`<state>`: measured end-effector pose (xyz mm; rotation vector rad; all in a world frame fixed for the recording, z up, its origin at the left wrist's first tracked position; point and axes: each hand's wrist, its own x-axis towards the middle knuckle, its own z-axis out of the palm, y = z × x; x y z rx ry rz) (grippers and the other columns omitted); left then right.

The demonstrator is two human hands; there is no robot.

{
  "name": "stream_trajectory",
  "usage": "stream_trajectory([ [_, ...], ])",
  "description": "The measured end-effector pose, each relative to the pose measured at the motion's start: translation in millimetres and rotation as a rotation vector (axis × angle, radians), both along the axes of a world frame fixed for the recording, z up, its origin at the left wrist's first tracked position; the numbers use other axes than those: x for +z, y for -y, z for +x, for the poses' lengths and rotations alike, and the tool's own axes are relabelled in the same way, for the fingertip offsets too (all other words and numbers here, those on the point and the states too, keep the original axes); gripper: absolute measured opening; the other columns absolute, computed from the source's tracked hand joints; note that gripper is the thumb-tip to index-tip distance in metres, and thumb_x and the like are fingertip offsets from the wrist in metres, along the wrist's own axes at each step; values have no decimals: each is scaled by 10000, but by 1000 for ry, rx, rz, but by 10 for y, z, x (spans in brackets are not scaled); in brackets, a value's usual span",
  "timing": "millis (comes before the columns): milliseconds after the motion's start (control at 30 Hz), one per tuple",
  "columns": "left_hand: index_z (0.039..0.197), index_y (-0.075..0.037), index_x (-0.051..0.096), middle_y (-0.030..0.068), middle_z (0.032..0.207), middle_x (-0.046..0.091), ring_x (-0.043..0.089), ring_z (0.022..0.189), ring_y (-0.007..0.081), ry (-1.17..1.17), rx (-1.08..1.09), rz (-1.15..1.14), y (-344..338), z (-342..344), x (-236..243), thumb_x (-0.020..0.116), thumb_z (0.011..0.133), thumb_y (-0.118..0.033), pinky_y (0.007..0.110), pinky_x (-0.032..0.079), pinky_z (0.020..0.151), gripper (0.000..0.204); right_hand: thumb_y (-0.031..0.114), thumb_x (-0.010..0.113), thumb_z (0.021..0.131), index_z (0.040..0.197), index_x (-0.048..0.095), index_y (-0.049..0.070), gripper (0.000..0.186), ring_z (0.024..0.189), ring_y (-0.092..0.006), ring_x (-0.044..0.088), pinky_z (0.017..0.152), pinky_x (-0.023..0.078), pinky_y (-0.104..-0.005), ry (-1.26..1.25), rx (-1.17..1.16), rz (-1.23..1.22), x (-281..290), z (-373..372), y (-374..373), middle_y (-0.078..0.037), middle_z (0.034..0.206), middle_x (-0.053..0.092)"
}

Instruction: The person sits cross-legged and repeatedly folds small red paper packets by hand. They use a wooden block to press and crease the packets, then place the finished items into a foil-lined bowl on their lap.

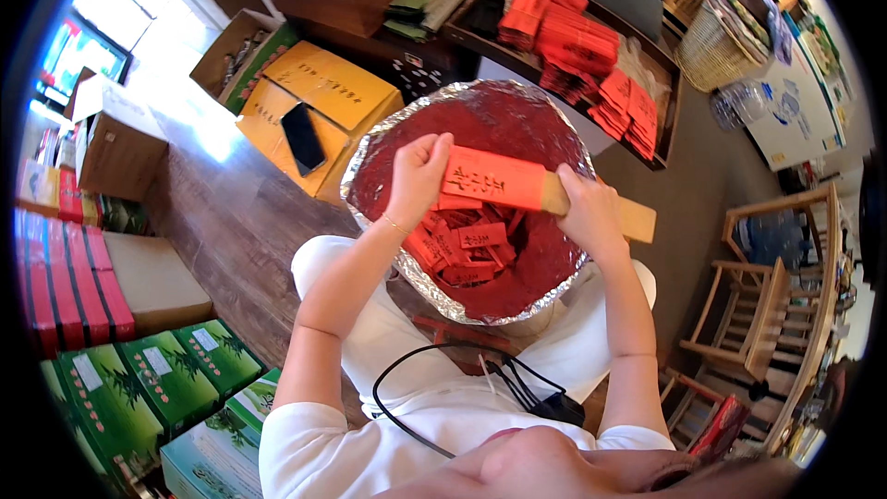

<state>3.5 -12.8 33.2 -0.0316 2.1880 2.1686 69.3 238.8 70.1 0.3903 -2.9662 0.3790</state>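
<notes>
The wooden floor (222,212) takes up the left half of the view, and stock crowds it on all sides. Along the left edge lie green printed boxes (171,374) and, above them, a row of red boxes (65,286) beside a plain brown carton (152,282). Further up sit yellow cartons (323,83) with a dark phone (302,137) lying on one, and an open cardboard box (115,143) near the bright doorway. At the top, a dark wooden tray (665,74) holds stacks of red packets (577,42), with a wicker basket (716,51) to its right. Wooden chairs (767,305) stand at the right, bent by the lens.

In the middle, on the person's lap, rests a large foil-lined basin (467,106), red inside, with small red packets (467,245) heaped at its near side. Over it the left hand (418,176) and right hand (589,212) are both closed round one long red sleeve (494,178), held level, a tan wooden strip (628,217) jutting from its right end.

The basin hides whatever bears it; the person's knees and a black cable (407,388) show below. The hands cover both ends of the sleeve, so how the strip sits inside cannot be made out. The lower right corner is too dark and cut off to read.
</notes>
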Motion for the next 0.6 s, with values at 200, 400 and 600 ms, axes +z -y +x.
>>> stream_trajectory([
  [200, 743, 16, 560, -62, 642, 424, 365, 619, 35, -207, -2, -135, 5, 6, 42, 570, 961, -226, 247, 351, 531, 325, 40, 714, 642, 1035, 500, 94, 450, 803, -389, 624, 673, 475, -486, 0, -69, -20, 13, 44, 51, -169, 798, 635],
  [400, 660, -20, 482, -81, 602, 397, 332, 581, 19, -146, -61, -14, 40, 21, -21, 548, 975, -252, 243, 307, 489, 397, 31, 713, 658, 974, 502, 60, 381, 789, -406, 614, 664, 463, -479, 22, -48, -13, 39, 54, 85, -189, 787, 624],
  [600, 697, -25, 533, -81, 610, 487, 383, 559, -1, -81, -91, 21, 46, 1, -23, 532, 985, -255, 231, 325, 470, 369, 23, 705, 659, 975, 501, 51, 377, 794, -401, 613, 664, 461, -474, 47, -18, -21, 114, 36, 88, -181, 796, 623],
])
